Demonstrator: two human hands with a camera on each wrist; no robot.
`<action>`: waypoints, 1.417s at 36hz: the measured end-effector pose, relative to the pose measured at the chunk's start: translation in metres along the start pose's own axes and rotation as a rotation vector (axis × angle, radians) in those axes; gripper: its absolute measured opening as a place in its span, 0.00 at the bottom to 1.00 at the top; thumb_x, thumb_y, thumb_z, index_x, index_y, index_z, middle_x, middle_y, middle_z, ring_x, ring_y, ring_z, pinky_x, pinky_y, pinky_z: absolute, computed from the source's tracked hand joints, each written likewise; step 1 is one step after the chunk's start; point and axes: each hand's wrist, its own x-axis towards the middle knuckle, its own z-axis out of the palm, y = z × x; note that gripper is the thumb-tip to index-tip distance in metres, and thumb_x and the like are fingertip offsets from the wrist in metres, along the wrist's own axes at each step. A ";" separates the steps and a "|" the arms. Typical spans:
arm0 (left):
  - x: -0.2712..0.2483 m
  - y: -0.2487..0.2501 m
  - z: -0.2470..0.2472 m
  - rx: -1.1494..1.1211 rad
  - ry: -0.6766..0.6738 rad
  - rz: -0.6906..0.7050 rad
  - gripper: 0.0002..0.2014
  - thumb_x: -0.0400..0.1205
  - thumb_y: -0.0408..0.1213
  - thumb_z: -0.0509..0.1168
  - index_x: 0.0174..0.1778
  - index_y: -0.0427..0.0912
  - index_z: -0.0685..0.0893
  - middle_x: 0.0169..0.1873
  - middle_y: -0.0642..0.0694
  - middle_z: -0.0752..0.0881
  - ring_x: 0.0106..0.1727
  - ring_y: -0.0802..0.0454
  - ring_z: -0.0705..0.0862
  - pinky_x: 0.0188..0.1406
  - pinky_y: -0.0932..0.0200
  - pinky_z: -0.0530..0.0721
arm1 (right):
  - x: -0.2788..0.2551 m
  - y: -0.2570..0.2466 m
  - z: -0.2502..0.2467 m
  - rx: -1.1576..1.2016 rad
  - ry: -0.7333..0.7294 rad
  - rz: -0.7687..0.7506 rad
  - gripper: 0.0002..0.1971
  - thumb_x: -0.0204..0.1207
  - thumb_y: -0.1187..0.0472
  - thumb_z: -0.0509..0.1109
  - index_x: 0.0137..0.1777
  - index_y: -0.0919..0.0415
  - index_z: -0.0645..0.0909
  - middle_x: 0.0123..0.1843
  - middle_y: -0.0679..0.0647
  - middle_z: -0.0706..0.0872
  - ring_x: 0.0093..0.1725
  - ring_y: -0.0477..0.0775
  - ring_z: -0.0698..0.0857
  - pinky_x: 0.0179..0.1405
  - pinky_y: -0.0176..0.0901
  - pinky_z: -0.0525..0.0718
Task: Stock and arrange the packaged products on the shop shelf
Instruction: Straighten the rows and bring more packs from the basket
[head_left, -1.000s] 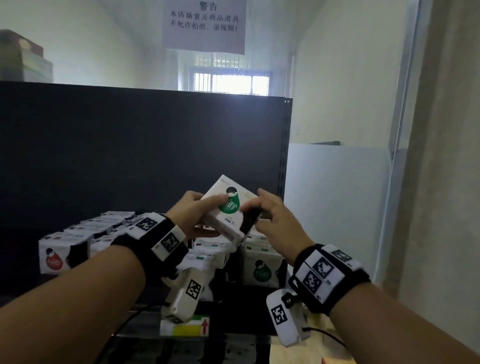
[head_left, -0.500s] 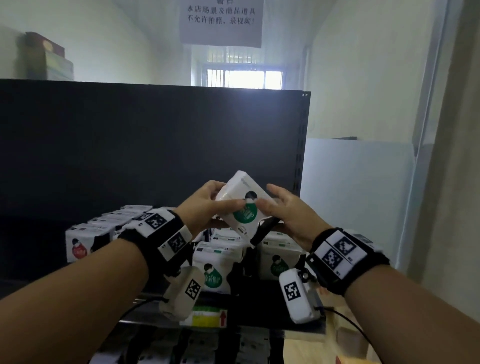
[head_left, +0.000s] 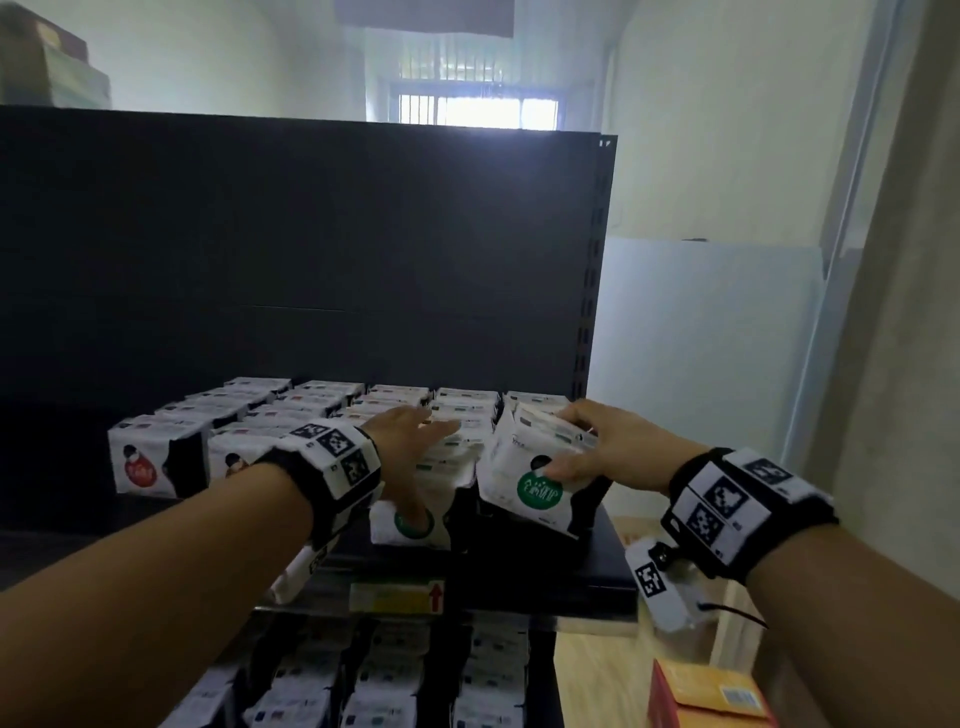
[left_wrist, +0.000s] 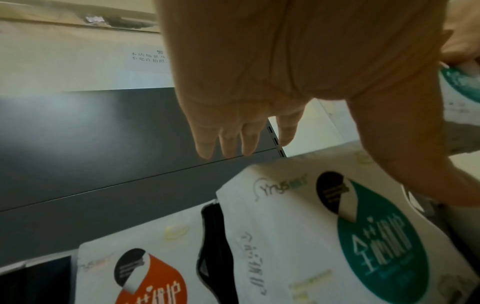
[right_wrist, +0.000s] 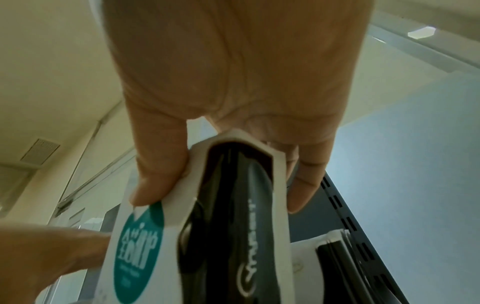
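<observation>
A white pack with a green label (head_left: 535, 491) leans tilted at the front of the rightmost row on the top shelf (head_left: 597, 566). My right hand (head_left: 582, 447) grips its top edge, with the thumb on the labelled face and the fingers behind (right_wrist: 223, 197). The pack's black side (right_wrist: 233, 236) faces the right wrist camera. My left hand (head_left: 415, 436) is flat with straight fingers (left_wrist: 228, 142) over the neighbouring row and holds nothing. Below it stand another green-label pack (left_wrist: 363, 236) and a red-label pack (left_wrist: 145, 283).
Rows of white packs (head_left: 311, 405) fill the shelf back to the dark rear panel (head_left: 311, 260). A red-label pack (head_left: 150, 462) fronts the left row. More packs (head_left: 389, 675) fill the lower shelf. An orange box (head_left: 706, 696) sits at bottom right, by a white wall panel (head_left: 701, 338).
The green-label pack, held up in both hands before, has come down to the front of the right row. My left hand has let go and spread flat over the neighbouring packs.
</observation>
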 end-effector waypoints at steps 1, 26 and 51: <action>0.001 0.002 0.000 0.005 -0.006 0.000 0.60 0.63 0.57 0.79 0.83 0.57 0.44 0.83 0.48 0.47 0.83 0.43 0.47 0.81 0.42 0.54 | -0.001 0.001 -0.002 -0.004 0.007 0.005 0.23 0.66 0.54 0.83 0.57 0.57 0.77 0.52 0.52 0.85 0.45 0.44 0.87 0.31 0.27 0.81; -0.001 0.024 -0.005 -0.140 0.021 0.003 0.44 0.75 0.44 0.74 0.83 0.53 0.54 0.83 0.48 0.52 0.83 0.49 0.53 0.77 0.53 0.61 | 0.012 0.020 0.040 -0.696 -0.236 0.222 0.61 0.67 0.40 0.78 0.85 0.51 0.34 0.86 0.58 0.34 0.84 0.64 0.36 0.82 0.64 0.53; 0.022 0.020 0.022 0.028 -0.022 0.061 0.55 0.68 0.60 0.75 0.83 0.45 0.50 0.80 0.42 0.58 0.80 0.43 0.58 0.78 0.47 0.60 | 0.030 0.032 0.035 -0.060 0.056 0.383 0.38 0.73 0.35 0.68 0.76 0.58 0.69 0.74 0.55 0.77 0.70 0.56 0.77 0.69 0.44 0.74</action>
